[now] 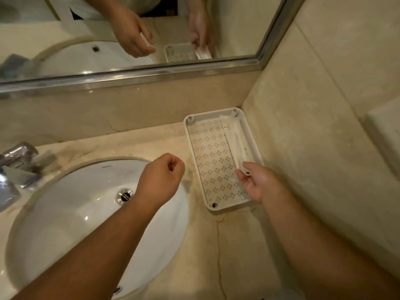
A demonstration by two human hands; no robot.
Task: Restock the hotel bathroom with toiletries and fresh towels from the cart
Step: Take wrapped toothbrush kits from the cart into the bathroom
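A white rectangular tray [194,161] with a patterned floor sits on the marble counter in the corner. Along its right side lie long white wrapped toiletry packets [234,137]. My right hand [259,185] pinches the near end of one packet at the tray's right rim. My left hand [162,176] hovers over the sink's back edge, left of the tray, with its fingers curled. The mirror's reflection shows a small white packet held in that hand.
A white oval sink [75,213] with a metal drain fills the lower left. A chrome faucet [17,156] stands at the left edge. The mirror [238,22] runs along the back wall. A marble wall [313,148] closes the right side.
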